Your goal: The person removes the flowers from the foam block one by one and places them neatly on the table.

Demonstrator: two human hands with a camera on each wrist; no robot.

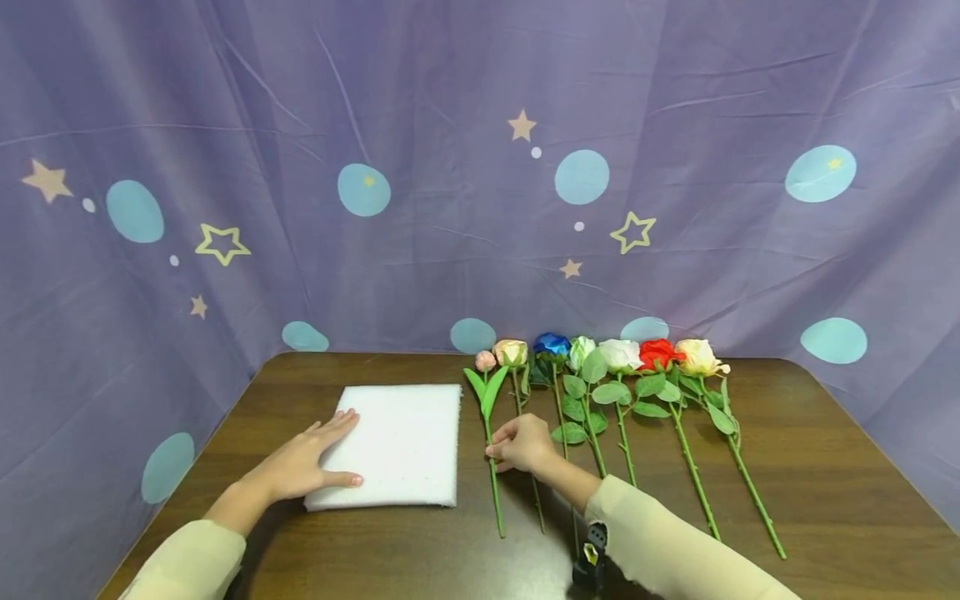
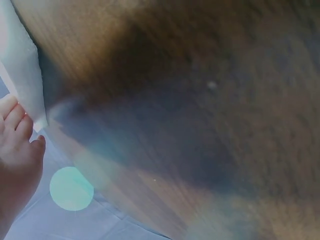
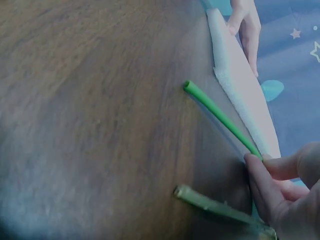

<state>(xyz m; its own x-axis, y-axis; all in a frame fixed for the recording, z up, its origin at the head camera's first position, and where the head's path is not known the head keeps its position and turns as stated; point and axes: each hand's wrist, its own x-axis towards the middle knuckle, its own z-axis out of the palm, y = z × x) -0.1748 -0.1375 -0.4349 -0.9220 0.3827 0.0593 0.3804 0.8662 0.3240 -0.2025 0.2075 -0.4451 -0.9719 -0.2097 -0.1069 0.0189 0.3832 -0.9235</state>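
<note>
A square white foam block (image 1: 401, 442) lies flat toward the left of the table. My left hand (image 1: 303, 458) rests on its left edge, fingers straight and thumb spread over the top. Just right of the block is a pink tulip (image 1: 485, 362) with two bright green leaves. My right hand (image 1: 522, 443) pinches the tulip's green stem (image 3: 220, 116) between thumb and fingers, partway down. Close beside that hand runs the thinner stem of a cream rose (image 1: 512, 352), its cut end showing low in the right wrist view.
More artificial flowers lie in a row to the right: a blue rose (image 1: 552, 346), pale green and white blooms, a red rose (image 1: 657, 355) and a cream-yellow rose (image 1: 697, 357). The brown wooden table (image 1: 817, 467) backs onto a purple curtain (image 1: 450, 275).
</note>
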